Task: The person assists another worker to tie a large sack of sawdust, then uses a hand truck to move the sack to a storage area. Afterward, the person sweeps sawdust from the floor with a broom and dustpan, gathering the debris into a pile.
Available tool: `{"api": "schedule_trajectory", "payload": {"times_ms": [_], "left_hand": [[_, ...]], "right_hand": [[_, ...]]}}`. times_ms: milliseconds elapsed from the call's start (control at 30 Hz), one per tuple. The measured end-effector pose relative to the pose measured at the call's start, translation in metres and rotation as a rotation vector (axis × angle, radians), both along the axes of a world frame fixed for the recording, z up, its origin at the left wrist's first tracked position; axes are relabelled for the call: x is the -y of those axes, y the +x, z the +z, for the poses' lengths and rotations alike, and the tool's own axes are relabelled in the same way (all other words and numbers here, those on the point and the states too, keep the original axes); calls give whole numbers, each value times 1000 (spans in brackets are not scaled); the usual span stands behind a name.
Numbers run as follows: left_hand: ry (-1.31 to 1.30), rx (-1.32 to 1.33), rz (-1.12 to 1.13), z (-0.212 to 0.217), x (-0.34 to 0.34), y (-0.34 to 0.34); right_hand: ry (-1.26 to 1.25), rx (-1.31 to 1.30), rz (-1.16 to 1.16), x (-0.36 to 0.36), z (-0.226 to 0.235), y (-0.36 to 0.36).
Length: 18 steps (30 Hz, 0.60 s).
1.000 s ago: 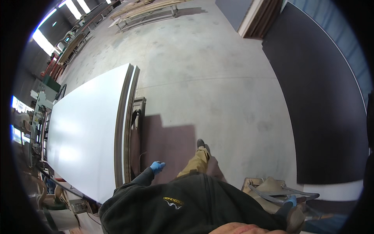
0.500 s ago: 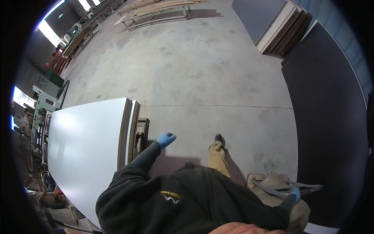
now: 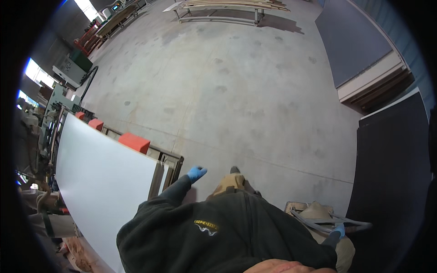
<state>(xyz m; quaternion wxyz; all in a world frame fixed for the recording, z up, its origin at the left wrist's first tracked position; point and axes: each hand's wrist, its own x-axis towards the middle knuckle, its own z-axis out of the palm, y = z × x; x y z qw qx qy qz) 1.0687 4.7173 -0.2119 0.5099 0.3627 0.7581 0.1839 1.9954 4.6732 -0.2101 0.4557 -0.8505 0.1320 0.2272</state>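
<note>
My right hand (image 3: 338, 229), in a blue glove, is closed round a grey tubular handle (image 3: 359, 224) at my right side. Beneath the handle is a wooden-edged frame (image 3: 297, 206) with a beige bag-like thing (image 3: 317, 210) on it; the rest of this is partly behind my sleeve. My left hand (image 3: 197, 174), also blue-gloved, hangs in front of me to the left, above the floor. Its fingers are curled in, and a small dark spot shows at their tips; what it is I cannot make out. Large white panels (image 3: 104, 182) stand stacked just left of that arm.
Red blocks (image 3: 134, 142) line a metal rack (image 3: 168, 157) behind the white panels. Dark panels (image 3: 387, 168) stand along the right, with grey ones (image 3: 350, 41) farther off. A low stand (image 3: 218, 19) bearing long strips is at the far end. Machines (image 3: 70, 68) line the left.
The view has swung left and I have stepped forward. The red blocks have come into sight beside the white panels. My right hand keeps its hold on the handle; my left stays curled.
</note>
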Motion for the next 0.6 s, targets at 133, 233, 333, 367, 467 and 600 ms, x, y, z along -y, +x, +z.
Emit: {"api": "schedule_trajectory", "payload": {"times_ms": [133, 233, 333, 367, 467, 600], "left_hand": [[-276, 39, -20, -22, -65, -80], [-226, -17, 196, -34, -129, -132], [-209, 63, 230, -33, -220, -178], [-271, 59, 251, -30, -256, -191], [-181, 80, 166, -19, -376, -211], [14, 192, 99, 2, -552, -215]], "right_hand": [[76, 51, 18, -133, 23, -78], [126, 59, 67, -239, 40, -134], [165, 56, 115, -349, 52, -186], [177, 57, 131, -384, 56, -203], [184, 105, 157, -489, 65, -252], [296, 29, 207, -613, 64, -306]]}}
